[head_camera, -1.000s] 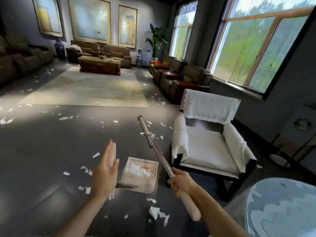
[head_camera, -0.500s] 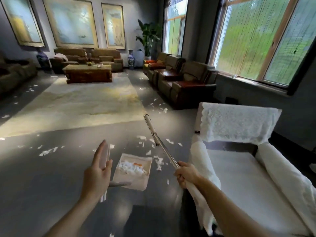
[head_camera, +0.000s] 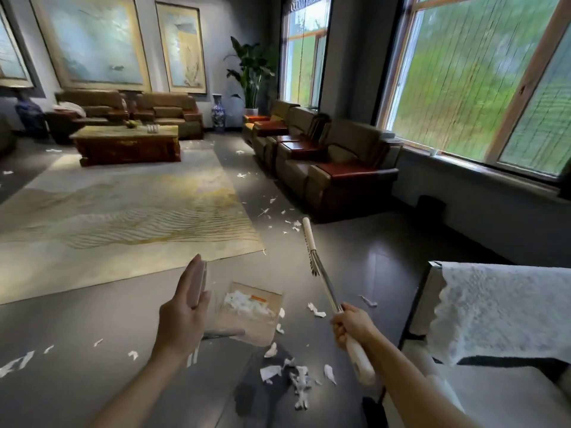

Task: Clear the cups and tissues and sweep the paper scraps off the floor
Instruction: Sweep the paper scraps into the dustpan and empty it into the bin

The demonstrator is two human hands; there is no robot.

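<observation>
hands point(head_camera: 184, 316) point(head_camera: 350, 324) grip dustpan point(head_camera: 256, 322) and broom point(head_camera: 324, 282) near rug point(head_camera: 123, 211) edge.

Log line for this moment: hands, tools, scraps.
left hand holds dustpan | right hand grips broom handle | paper scraps loose on floor, some in dustpan

Rug point(head_camera: 123, 205): one, taken as reference. Hands: two, left hand point(head_camera: 182, 316) and right hand point(head_camera: 352, 325), both off its near edge. Dustpan point(head_camera: 250, 313): one, same side. Broom handle point(head_camera: 321, 273): one, off near right corner. Coffee table point(head_camera: 126, 143): one, at far end. Brown sofas point(head_camera: 170, 109): two, beyond far end. Framed paintings point(head_camera: 95, 38): three on wall beyond rug, leftmost cut off. Blue-and-white vases: two, left vase point(head_camera: 26, 109) and right vase point(head_camera: 217, 111), past far corners. Potted plant point(head_camera: 251, 66): one, past far right corner. Brown armchairs point(head_camera: 349, 168): three made out along right side. White-covered chair point(head_camera: 500, 304): one, off near right corner. Windows point(head_camera: 463, 81): two, right of rug. Paper scraps point(head_camera: 296, 375): too many to count.
</observation>
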